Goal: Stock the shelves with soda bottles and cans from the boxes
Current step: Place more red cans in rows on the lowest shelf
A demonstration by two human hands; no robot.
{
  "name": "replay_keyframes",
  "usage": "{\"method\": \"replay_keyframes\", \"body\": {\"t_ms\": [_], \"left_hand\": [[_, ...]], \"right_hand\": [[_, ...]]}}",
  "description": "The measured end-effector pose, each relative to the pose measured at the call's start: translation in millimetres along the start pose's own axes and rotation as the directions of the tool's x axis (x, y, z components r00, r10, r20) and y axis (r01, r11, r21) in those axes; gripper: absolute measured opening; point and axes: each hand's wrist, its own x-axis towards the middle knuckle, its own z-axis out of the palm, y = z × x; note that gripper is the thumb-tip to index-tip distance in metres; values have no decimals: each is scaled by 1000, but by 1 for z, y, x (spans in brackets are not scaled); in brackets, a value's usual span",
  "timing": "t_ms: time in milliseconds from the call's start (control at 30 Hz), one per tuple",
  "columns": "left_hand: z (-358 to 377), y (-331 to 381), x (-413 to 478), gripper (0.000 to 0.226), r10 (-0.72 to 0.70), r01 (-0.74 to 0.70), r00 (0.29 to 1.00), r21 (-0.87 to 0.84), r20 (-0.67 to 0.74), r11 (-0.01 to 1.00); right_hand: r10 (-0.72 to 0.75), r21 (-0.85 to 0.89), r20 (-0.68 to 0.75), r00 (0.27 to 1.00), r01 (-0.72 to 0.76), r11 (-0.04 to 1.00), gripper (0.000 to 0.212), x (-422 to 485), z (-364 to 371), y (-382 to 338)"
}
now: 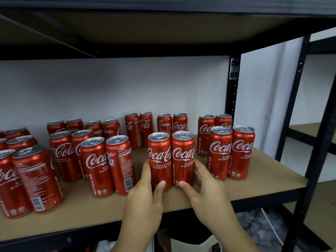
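Brown board formed the shelf (263,180), and at its front edge two bare hands worked a pair of red cans. The left hand (145,195) wrapped the left can (160,160), thumb low on the front and fingers curled round its left side. The right hand (205,190) did the same on the right can (183,159), thumb pressed near the base and fingers behind its right flank. Both cans stood upright on the board, touching each other, so the grips looked like a final nudge into place rather than a lift; whether the hands were about to let go could not be told.

Just beside them to the right stood another front pair (231,151), and to the left a further pair (107,164), one of which showed its label panel instead of the logo. Nearer the left edge, more cans (36,179) stood blurred and close to the camera. Behind all these, a back row of pairs (156,126) lined the white wall (109,88).

Judged from the count, can stocking was well along: roughly two dozen stood in loose pairs with gaps between. Bare board remained at the right end and along the front. No bottles were visible on this shelf, and no boxes could be identified clearly, so what was left could not be measured. The neighbouring rack (309,131) to the right looked bare.
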Motion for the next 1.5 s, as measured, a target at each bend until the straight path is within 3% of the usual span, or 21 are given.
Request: {"method": "replay_keyframes", "body": {"t_ms": [267,400,533,733,900,1233,1500], "left_hand": [[-3,9,-3,82,-11,11,1000,-1,-11,1000],[-13,19,-10,85,-12,11,999,-12,-45,1000],[-31,38,-18,73,43,-43,994,-5,-96,999],[-72,72,-10,64,225,-215,974,196,-31,957],[-108,103,23,68,284,-316,949,373,137,873],[-124,145,146,57,130,-395,884,570,448,721],[-77,133,243,66,19,-401,850,624,526,671]], "right_hand": [[-9,10,32,999,9,1000,74,-1,0,0],[-78,20,-13,997,78,997,65,-4,-11,-10],[-150,-16,-48,988,149,989,53,-10,-28,-22],[-270,-203,45,962,273,940,48,-4,-69,-58],[-307,-397,179,935,354,847,54,21,-108,-100],[-38,-544,447,894,305,782,51,122,-132,-149],[116,-693,520,846,340,635,64,219,-90,-113]]}}
